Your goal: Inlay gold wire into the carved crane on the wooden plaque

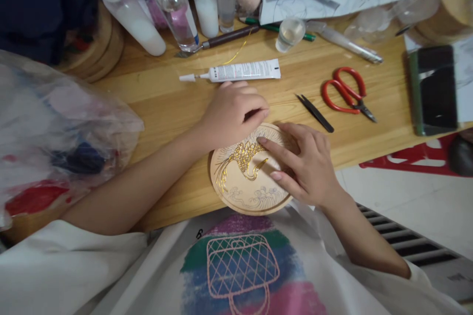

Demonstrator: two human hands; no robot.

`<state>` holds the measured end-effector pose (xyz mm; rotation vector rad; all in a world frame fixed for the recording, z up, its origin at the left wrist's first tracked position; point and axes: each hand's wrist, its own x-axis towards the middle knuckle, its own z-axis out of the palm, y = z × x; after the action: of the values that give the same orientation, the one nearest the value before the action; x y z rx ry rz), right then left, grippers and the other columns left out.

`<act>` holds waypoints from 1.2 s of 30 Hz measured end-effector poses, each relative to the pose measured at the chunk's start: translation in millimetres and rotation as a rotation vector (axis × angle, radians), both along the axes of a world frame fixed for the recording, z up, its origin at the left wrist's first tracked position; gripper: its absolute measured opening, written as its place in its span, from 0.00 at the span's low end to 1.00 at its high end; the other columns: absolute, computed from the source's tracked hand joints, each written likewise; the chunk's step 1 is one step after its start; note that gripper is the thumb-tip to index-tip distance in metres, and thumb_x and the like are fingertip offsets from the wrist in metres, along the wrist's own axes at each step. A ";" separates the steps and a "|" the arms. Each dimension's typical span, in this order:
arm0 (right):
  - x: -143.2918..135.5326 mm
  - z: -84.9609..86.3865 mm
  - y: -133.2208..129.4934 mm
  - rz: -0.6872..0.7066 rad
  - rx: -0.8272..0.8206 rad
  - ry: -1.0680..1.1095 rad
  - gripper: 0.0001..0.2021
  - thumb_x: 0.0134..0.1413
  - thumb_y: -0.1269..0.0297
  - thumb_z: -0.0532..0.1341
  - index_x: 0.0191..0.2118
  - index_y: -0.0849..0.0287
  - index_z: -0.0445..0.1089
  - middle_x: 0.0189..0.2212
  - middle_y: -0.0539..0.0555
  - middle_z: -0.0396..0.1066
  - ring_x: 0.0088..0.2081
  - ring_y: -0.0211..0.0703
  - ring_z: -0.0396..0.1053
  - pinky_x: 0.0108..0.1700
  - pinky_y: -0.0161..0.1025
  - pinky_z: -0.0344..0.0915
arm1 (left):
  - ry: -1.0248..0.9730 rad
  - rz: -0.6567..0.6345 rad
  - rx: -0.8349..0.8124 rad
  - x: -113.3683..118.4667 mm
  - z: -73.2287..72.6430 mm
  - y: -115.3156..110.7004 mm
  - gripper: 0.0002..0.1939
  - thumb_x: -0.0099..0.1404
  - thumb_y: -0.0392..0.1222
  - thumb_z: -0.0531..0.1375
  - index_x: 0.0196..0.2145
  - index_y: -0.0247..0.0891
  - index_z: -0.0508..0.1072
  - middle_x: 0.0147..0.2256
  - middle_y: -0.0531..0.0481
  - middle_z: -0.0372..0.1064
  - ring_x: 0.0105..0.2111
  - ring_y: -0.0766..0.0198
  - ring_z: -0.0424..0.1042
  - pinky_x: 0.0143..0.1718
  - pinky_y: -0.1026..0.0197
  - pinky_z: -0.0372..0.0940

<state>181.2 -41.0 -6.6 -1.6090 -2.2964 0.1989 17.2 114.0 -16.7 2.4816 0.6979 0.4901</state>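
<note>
A round wooden plaque with a raised rim lies at the table's front edge, slightly overhanging it. On it is a gold-outlined crane, with drawn waves below and thin feather lines above. My left hand rests across the plaque's upper left edge, closed, thumb and forefinger tips together; what they hold, if anything, is hidden. My right hand lies over the plaque's right side, fingers apart, forefinger touching the design beside the gold lines. Just beyond my left hand lies a white glue tube with its nozzle capped.
Black tweezers and red-handled scissors lie to the right, with a phone farther over. A craft knife, a small cup and bottles stand or lie behind. A plastic bag covers the left.
</note>
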 end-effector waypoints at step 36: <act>-8.4 19.7 53.0 -0.368 -0.313 0.400 0.08 0.46 0.65 0.70 0.34 0.59 0.74 0.30 0.52 0.72 0.33 0.43 0.68 0.36 0.41 0.64 | 0.027 -0.002 -0.003 -0.2 0.2 0.4 0.10 0.68 0.39 0.57 0.32 0.39 0.78 0.29 0.50 0.74 0.36 0.58 0.71 0.39 0.54 0.59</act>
<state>172.8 12.0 13.1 -1.9001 -1.6991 0.7439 17.0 114.4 -16.5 2.4897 0.7061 0.4551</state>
